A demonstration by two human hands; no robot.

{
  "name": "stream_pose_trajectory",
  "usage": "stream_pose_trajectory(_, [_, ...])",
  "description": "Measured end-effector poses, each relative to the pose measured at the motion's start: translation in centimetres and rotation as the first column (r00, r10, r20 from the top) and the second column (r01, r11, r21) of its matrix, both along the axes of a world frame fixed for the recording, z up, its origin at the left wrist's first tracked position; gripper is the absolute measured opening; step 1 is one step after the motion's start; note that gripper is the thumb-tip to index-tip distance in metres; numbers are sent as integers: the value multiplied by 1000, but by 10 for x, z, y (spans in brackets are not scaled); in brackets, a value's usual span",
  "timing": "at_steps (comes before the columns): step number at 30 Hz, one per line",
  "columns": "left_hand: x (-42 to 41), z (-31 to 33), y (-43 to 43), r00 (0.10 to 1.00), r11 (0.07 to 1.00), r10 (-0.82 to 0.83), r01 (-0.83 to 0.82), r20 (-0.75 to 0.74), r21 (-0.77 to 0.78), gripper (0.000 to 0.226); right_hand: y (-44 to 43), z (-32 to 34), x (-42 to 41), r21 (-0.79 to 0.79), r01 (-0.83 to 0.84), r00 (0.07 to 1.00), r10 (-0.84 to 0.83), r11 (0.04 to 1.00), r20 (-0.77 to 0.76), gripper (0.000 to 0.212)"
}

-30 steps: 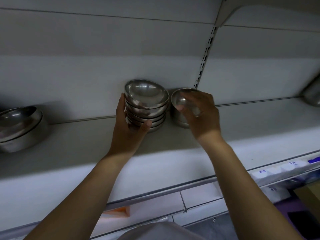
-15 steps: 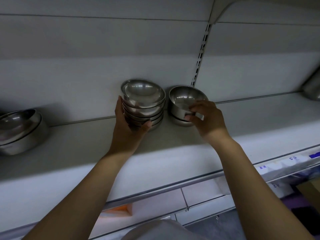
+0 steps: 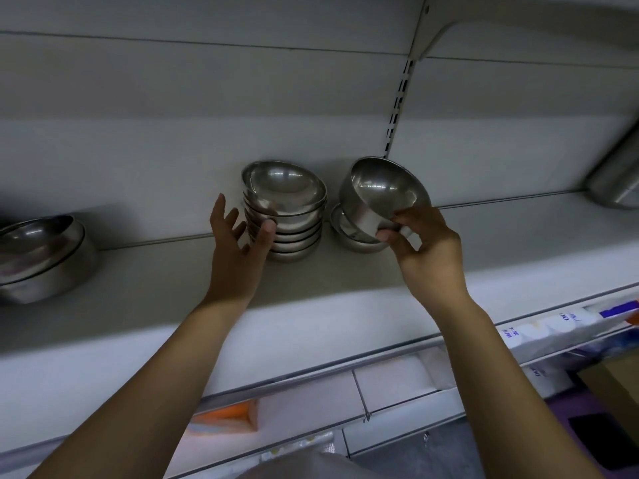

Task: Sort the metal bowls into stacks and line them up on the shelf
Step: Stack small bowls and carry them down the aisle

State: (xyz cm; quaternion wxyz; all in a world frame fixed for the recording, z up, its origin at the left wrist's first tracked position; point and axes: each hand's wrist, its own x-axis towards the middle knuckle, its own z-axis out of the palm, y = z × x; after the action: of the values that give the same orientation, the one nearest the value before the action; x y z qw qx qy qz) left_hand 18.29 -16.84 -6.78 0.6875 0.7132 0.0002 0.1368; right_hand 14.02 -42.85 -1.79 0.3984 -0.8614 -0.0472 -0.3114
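Note:
A stack of several metal bowls [image 3: 290, 216] stands at the back of the white shelf [image 3: 345, 281]. My left hand [image 3: 238, 250] is at the stack's left side, fingers spread, thumb touching its front. My right hand [image 3: 425, 250] pinches the near side of a single metal bowl [image 3: 380, 191] and holds it tilted above a shallower bowl [image 3: 349, 236] that lies on the shelf to the right of the stack.
Two larger nested metal bowls [image 3: 41, 257] sit at the shelf's left end. Part of another metal vessel [image 3: 615, 181] shows at the far right. A slotted upright [image 3: 397, 108] runs up the back wall. Price labels [image 3: 553, 323] line the shelf's front edge.
My right hand has lifted the single bowl off the shallower bowl and tilted it toward me. My left hand has loosened from the stack, fingers now spread.

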Motion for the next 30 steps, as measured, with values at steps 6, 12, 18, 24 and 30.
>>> stream_pose_trajectory(6, [-16,32,21,991,991,120,-117,-65,60,46,21,-13,-47,-192,-26,994,46,981,99,12])
stream_pose_trajectory(12, [-41,32,66,973,976,212,-207,-92,65,15,75,-39,-83,-237,-103,989,126,966,83,23])
stream_pose_trajectory(18, [-65,20,111,957,949,285,-273,-56,157,21,134,-54,-92,-262,-199,974,220,944,53,25])
stream_pose_trajectory(24, [-85,13,146,962,960,270,-266,-33,90,15,195,-66,-66,-249,-329,943,333,911,-29,20])
stream_pose_trajectory(30, [-94,10,165,967,968,240,-231,-83,97,18,228,-59,-24,-276,-393,919,375,877,-119,16])
